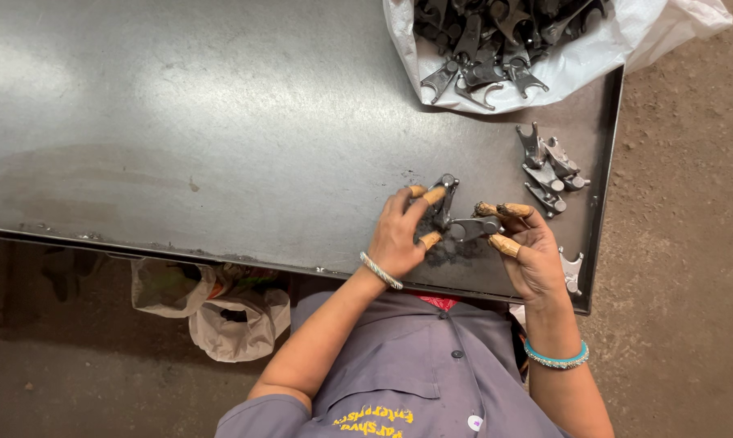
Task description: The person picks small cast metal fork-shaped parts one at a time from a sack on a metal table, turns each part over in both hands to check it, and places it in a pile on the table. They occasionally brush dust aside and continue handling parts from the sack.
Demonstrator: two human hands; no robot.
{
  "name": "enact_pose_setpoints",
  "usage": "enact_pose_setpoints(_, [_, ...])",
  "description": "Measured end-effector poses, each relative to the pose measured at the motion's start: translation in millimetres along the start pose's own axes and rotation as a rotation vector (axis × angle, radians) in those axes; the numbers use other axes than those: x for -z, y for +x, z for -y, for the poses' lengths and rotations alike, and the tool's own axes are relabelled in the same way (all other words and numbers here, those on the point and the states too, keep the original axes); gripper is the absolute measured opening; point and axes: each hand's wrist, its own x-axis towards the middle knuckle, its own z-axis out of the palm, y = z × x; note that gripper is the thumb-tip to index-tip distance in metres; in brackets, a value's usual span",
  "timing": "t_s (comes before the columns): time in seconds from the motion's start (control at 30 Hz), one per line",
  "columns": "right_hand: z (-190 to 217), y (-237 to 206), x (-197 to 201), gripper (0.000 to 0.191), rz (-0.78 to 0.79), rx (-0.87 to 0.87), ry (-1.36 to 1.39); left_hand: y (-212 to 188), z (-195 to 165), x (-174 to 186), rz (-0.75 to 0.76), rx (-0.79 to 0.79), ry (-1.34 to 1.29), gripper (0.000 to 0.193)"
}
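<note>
Head view, looking down at a grey metal table [220, 122].

Left hand [399, 235]: grasping a dark forged fork part [444, 199], fingers closed around its upper end, tan rubber caps on fingertips [433, 195]. At least three caps visible on this hand. One silver bangle [380, 270] at the wrist.

Right hand [533, 251]: grasping a second fork part [472, 229] at its hub end, pinched between capped fingertips; three caps visible here too. One turquoise bangle [555, 358] at the wrist.

Two held parts touching or overlapping between the hands, just above the table near its front edge; exact contact hard to tell. Dark smudge of filings [447, 253] on the table beneath them.

Small pile of fork parts [549, 166] on the table right of the hands, near the right edge: about four, count uncertain since overlapping. One lighter single part [572, 270] at the table's right front corner, just beside the right hand.

One white plastic sack [545, 73] at the top right, open, full of same parts; too many and too tangled to count.

Below the table on the floor: two crumpled bags [212, 308], beige and greenish. Grey work shirt [415, 365] at bottom centre.
</note>
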Motion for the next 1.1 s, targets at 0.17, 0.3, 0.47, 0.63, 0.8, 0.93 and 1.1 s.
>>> enact_pose_setpoints(0.17, [-8, 5, 4, 0.047, 0.017, -0.082, 0.108, -10, -5, -2, -0.005, 0.005, -0.094, 0.05])
enact_pose_setpoints(0.3, [-9, 8, 0, 0.048, 0.023, -0.108, 0.116, -14, 1, -8, -0.074, 0.093, -0.224, 0.03])
enact_pose_setpoints(0.47, [-7, 5, -11, 0.037, 0.02, -0.102, -0.08, -17, 18, -19, 0.047, 0.412, -0.779, 0.026])
enact_pose_setpoints(0.63, [-18, 2, -15, 0.025, -0.006, -0.181, -0.252, -21, 31, -34, 0.109, 0.668, -1.028, 0.021])
enact_pose_setpoints(0.8, [-25, 1, -13, 0.027, -0.044, -0.286, -0.281, -27, 37, -44, 0.095, 0.72, -1.131, 0.014])
enact_pose_setpoints(0.93, [-23, 1, -15, 0.032, -0.018, -0.358, -0.229, -27, 38, -48, 0.061, 0.808, -1.134, 0.011])
enact_pose_setpoints(1.1, [-19, -1, -18, 0.045, -0.053, -0.371, -0.177, -25, 36, -44, 0.043, 0.836, -1.191, 0.014])
